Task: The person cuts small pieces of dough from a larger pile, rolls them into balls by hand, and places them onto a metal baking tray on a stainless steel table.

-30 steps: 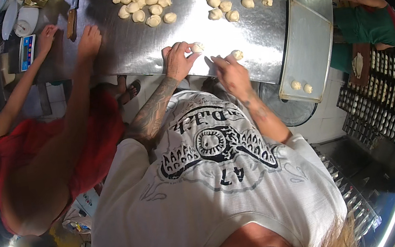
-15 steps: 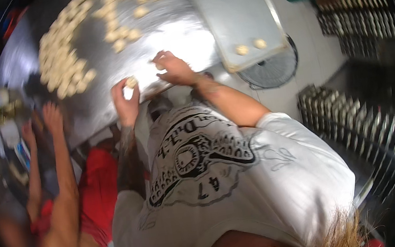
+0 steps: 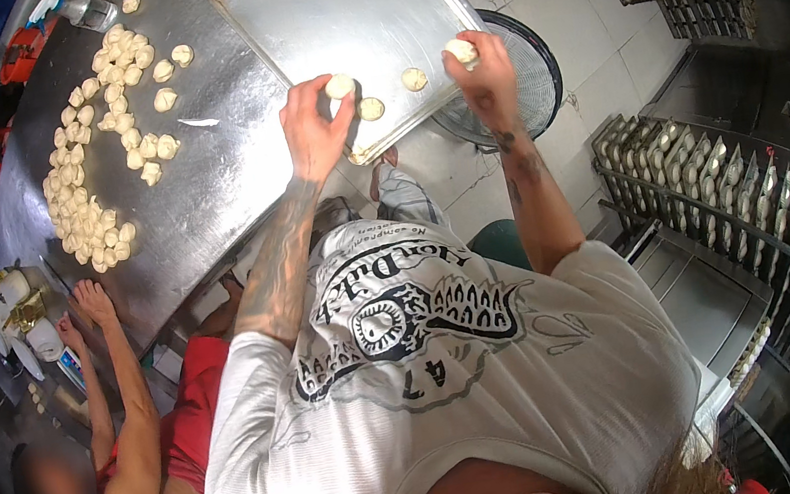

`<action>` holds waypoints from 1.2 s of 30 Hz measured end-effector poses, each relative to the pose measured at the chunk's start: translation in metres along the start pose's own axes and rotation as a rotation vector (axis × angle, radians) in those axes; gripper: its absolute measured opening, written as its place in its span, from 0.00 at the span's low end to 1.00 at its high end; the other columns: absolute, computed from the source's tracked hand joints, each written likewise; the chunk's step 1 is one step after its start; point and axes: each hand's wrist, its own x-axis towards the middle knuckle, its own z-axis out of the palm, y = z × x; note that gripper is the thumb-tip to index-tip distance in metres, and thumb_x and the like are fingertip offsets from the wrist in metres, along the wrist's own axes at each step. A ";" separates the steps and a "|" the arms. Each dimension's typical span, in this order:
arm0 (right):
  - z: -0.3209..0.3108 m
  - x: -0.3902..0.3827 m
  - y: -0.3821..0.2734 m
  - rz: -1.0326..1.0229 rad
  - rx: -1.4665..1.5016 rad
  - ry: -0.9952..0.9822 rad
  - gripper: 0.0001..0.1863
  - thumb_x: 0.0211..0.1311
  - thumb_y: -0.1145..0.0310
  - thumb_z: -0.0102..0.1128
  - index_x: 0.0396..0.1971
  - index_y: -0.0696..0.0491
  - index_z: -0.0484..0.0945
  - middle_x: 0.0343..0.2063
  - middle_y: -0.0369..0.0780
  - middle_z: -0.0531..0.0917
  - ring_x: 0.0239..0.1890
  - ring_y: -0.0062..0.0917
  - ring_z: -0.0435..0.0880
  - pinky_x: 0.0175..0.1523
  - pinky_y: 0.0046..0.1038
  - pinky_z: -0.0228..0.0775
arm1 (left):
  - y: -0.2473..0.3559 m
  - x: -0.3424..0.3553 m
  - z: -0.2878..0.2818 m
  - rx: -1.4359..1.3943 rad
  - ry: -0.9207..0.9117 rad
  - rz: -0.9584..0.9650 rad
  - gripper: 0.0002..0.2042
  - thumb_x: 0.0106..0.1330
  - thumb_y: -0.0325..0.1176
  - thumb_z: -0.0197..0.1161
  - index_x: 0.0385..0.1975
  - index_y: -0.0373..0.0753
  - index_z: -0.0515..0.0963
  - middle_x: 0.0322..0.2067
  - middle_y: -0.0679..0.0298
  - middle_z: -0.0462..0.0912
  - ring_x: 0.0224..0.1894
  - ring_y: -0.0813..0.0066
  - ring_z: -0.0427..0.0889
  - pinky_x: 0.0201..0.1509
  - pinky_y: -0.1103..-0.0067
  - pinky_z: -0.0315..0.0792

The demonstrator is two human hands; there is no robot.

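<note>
My left hand [image 3: 313, 127] pinches a dough ball [image 3: 339, 85] between thumb and fingers, above the near left part of a metal baking tray [image 3: 256, 30]. A second dough ball [image 3: 461, 50] is held in my right hand [image 3: 489, 82], at the tray's right edge. Between my hands, two pale round dough pieces [image 3: 414, 79] lie on the tray, a little apart from each other. The tray rests at the right end of a steel table [image 3: 211, 157] and sticks out past its edge.
A long cluster of dough balls [image 3: 90, 199] covers the table's left. A spray bottle [image 3: 87, 11] lies at its far edge. Below the tray's right side is a round fan [image 3: 533, 76]. Racks of filled trays [image 3: 720, 191] stand right. A co-worker in red [image 3: 182, 418] works at left.
Both hands, each with a dough ball, have moved right from over the bare table to the tray. The view has turned, so the tray appears nearer the middle.
</note>
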 end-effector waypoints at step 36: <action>0.422 -0.079 -0.430 -0.731 0.231 -0.843 0.15 0.65 0.57 0.71 0.42 0.52 0.83 0.35 0.47 0.88 0.40 0.45 0.88 0.45 0.43 0.80 | -0.237 -0.047 -0.397 0.542 0.672 -0.474 0.23 0.66 0.40 0.71 0.60 0.43 0.81 0.57 0.54 0.80 0.64 0.51 0.77 0.69 0.56 0.64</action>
